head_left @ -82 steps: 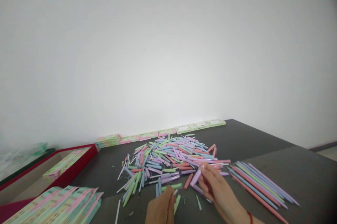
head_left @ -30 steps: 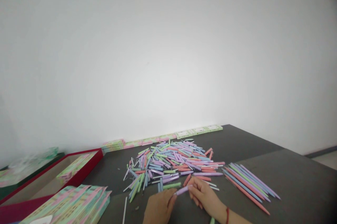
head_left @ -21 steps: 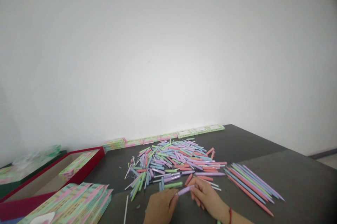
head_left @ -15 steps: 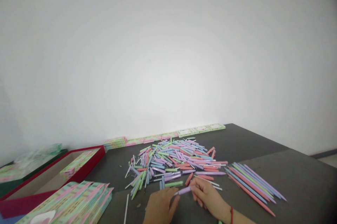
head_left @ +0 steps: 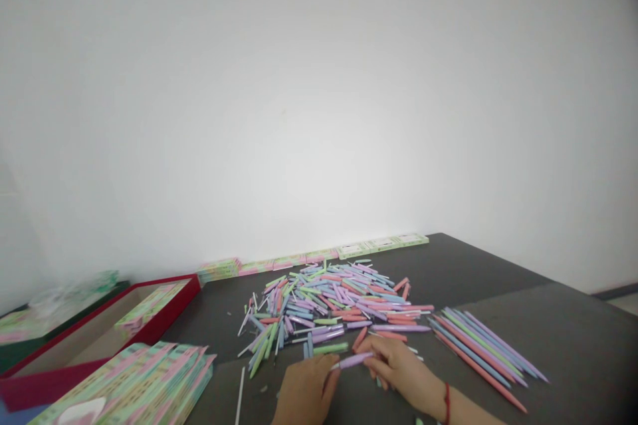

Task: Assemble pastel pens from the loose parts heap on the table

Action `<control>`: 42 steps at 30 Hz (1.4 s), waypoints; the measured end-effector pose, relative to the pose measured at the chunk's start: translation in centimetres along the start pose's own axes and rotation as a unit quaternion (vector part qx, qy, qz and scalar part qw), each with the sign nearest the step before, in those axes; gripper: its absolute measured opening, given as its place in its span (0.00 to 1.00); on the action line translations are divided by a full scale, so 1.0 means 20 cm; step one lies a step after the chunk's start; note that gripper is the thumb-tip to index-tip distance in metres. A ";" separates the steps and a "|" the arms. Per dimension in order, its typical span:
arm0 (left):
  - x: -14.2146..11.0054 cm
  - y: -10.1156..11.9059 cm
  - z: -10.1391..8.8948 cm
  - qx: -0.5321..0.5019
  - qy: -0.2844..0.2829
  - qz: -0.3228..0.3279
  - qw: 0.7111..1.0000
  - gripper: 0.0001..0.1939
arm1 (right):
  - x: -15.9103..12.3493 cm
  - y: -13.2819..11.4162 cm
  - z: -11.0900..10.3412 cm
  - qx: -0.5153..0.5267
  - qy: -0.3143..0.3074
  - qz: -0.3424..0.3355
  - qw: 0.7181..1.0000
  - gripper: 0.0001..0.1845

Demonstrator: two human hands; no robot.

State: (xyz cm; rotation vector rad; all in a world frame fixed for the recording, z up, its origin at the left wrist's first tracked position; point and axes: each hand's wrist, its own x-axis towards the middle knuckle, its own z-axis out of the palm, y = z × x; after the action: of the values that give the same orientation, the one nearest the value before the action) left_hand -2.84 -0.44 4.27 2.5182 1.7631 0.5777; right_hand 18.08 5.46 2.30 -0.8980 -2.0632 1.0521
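Together, 2 nearly closed hands [head_left: 305, 388] [head_left: 401, 372] pinch 1 lilac pen barrel [head_left: 355, 360] (lettering on the packets [head_left: 134, 382] is unreadable).

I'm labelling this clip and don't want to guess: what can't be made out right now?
All in the head view:
- Ends of the purple pen: hidden by fingers of the left hand and right hand.
- Lower layers of the pile of pens: hidden by those on top.
- Print on the packets: too small and blurred.
- Green piece: cut off by the bottom edge.
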 end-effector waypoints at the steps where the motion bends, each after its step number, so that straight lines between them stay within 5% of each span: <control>1: 0.00 0.00 0.00 0.010 -0.001 -0.001 1.000 0.14 | 0.00 -0.01 -0.01 -0.011 -0.002 -0.005 1.000 0.08; 21: -0.01 0.03 -0.01 0.073 -0.009 -0.011 0.997 0.11 | -0.01 -0.05 -0.01 -0.070 0.010 -0.008 0.997 0.10; 42: -0.01 0.03 -0.03 0.058 0.003 0.020 0.998 0.12 | 0.01 0.02 0.03 0.101 -0.014 0.060 0.993 0.18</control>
State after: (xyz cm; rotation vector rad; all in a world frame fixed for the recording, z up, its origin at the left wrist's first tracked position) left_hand -2.51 -0.89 4.98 2.6363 1.8035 0.4981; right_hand 17.55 5.53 1.72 -0.9159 -1.9033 1.3170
